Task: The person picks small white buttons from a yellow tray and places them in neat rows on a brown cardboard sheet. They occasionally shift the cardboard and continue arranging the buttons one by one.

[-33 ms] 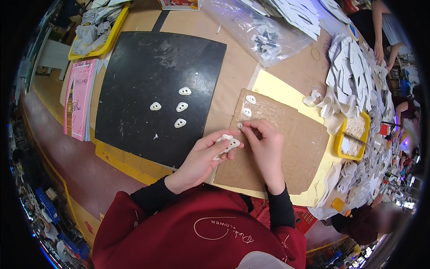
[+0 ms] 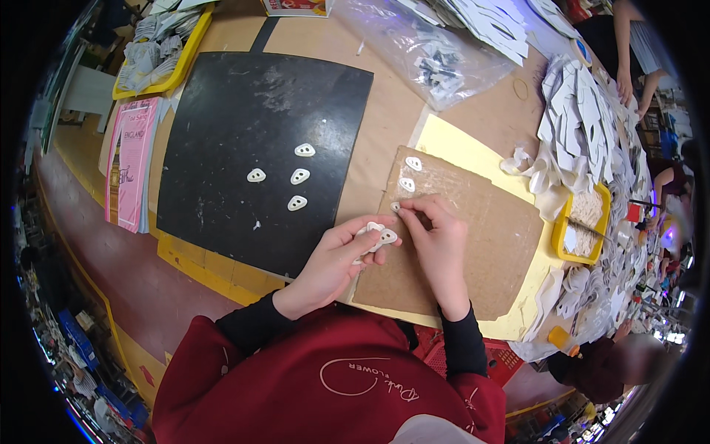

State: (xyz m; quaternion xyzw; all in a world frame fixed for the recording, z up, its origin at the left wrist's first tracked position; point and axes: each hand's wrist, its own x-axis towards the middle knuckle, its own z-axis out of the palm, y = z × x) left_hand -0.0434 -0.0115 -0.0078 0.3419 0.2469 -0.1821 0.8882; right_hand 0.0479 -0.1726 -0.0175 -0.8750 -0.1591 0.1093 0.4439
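My left hand [image 2: 325,265] is closed around a small bunch of white rounded-triangular pieces [image 2: 383,237], each with two dark holes. Between thumb and fingertips, my right hand [image 2: 438,240] pinches one similar white two-holed piece [image 2: 396,208] at the left edge of a brown board [image 2: 481,237]; the fingers partly hide it. Just beyond it on that board lie two more pieces, a nearer one [image 2: 407,185] and a farther one [image 2: 413,163]. Several like pieces, among them a white piece [image 2: 299,177], rest apart from each other on a black mat [image 2: 244,118] to the left.
Yellow paper [image 2: 451,137] lies under the brown board. To its right are a yellow tray [image 2: 556,240] of pale strips and heaped white cutouts [image 2: 577,122]. A clear plastic bag [image 2: 473,85] lies beyond. Left stand a pink booklet [image 2: 133,159] and a filled yellow basket [image 2: 185,66]. Other people work at right.
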